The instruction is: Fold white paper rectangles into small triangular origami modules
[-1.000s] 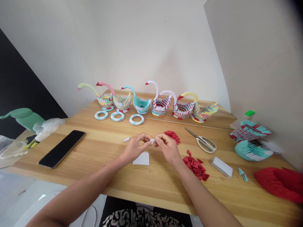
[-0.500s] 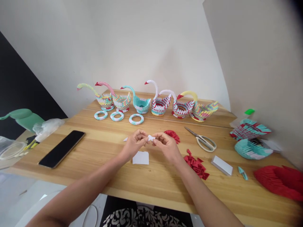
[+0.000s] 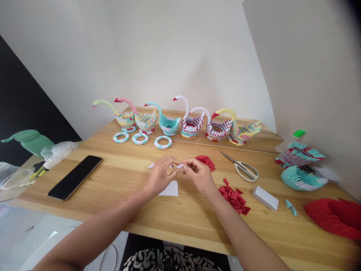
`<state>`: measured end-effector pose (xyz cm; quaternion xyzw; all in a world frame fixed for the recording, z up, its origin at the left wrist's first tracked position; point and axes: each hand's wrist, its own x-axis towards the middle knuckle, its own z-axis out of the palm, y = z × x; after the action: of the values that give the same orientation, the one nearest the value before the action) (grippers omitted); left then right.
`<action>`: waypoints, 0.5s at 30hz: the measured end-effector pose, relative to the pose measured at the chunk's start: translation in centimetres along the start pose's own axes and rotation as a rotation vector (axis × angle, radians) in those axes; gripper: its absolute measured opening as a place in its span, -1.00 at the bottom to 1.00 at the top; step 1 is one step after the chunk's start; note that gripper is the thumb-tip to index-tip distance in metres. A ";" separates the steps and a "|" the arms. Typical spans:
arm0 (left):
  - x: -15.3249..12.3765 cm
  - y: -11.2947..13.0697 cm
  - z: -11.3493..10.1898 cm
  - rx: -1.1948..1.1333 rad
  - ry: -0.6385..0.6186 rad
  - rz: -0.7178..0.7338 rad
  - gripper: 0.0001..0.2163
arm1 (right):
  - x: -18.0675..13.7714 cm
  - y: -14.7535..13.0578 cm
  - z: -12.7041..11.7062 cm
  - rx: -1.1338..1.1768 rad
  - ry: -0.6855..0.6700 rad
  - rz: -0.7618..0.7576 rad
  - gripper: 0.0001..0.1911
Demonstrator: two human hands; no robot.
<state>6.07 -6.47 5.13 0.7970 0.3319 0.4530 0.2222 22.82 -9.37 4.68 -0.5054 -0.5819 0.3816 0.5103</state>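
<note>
The left hand [image 3: 161, 175] and right hand [image 3: 198, 175] pinch a tiny folded piece of white paper [image 3: 181, 166] in the middle of the frame. Flat white paper [image 3: 170, 189] lies lower down, on the counter [image 3: 183, 216].

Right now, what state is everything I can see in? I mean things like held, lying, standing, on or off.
Small white piece: gripped, partly hidden
Left hand: pinching that piece
Right hand: pinching it too
White paper: lying flat
Phone: lying flat, screen dark
Scissors: lying down, blades look closed
Six swans: standing upright in a row
Three rings: lying flat
Nearer red pieces: loosely heaped
</note>
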 end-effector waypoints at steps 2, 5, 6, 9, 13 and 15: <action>0.1 -0.2 0.0 0.011 0.002 0.062 -0.93 | 0.0 0.0 0.0 -0.020 0.009 -0.012 -0.83; 0.1 -0.3 -0.1 0.013 0.011 0.075 -0.93 | 0.0 0.0 -0.1 -0.026 0.019 -0.017 -0.79; 0.1 -0.3 -0.1 0.007 0.011 0.064 -0.94 | 0.0 0.0 -0.1 -0.022 0.017 -0.011 -0.78; 0.2 -0.1 -0.2 -0.040 0.001 0.008 -0.98 | 0.0 -0.2 -0.2 0.001 -0.005 0.019 -0.74; 0.1 0.0 -0.2 -0.120 0.006 -0.073 -0.98 | -0.1 -0.5 -0.2 -0.006 -0.020 0.030 -0.74; 0.1 0.0 -0.2 -0.151 0.011 -0.103 -0.96 | -0.1 -0.6 -0.2 -0.015 -0.022 0.028 -0.75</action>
<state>5.96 -6.40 5.30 0.7573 0.3387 0.4692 0.3029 22.89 -9.59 5.33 -0.5133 -0.5831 0.3899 0.4945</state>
